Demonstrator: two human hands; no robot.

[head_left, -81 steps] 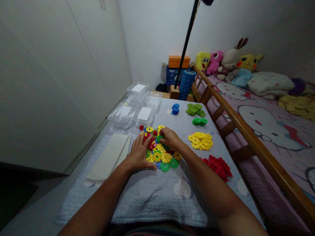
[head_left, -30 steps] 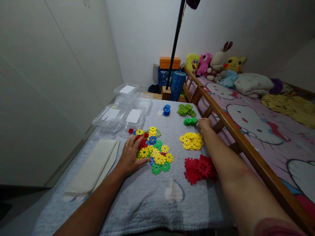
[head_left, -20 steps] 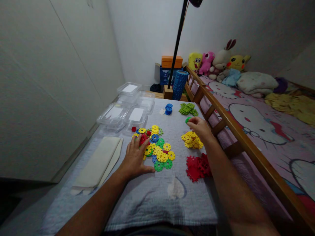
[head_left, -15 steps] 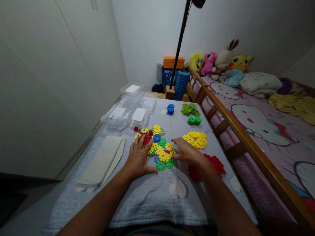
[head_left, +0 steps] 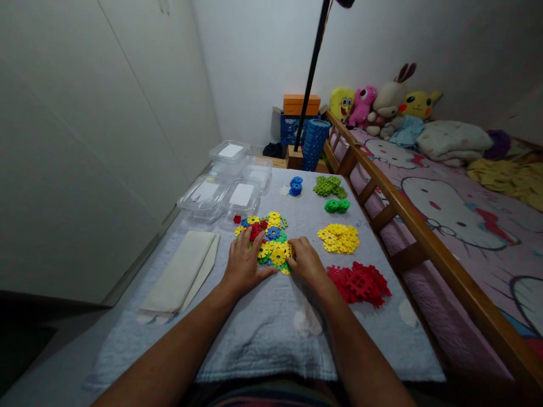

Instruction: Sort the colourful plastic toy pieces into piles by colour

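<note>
A mixed pile of flower-shaped plastic interlocking discs (head_left: pixel 278 255) lies in the middle of the cloth-covered table, in yellow, blue, green and red. My left hand (head_left: pixel 246 263) rests over the left side of this pile, its fingers spread and touching the red pieces (head_left: pixel 255 230). Against the right edge of the pile is my right hand (head_left: pixel 307 263), with bent fingers and the thumb apart from them. What lies beneath its fingertips is partly hidden. Sorted to the right are a yellow disc pile (head_left: pixel 338 238) and a red pile of square pieces (head_left: pixel 360 284).
Green discs (head_left: pixel 337 206), light green pieces (head_left: pixel 330 186) and blue discs (head_left: pixel 296 186) sit farther back. Clear plastic boxes (head_left: pixel 240 198) stand at the back left, with a folded beige cloth (head_left: pixel 180 271) nearer me. A wooden bed rail (head_left: pixel 394 220) runs along the right side.
My right hand has moved left against the mixed pile, and its fingers have bent inward. The pile's right and near edges are drawn in. My left hand stays over the pile.
</note>
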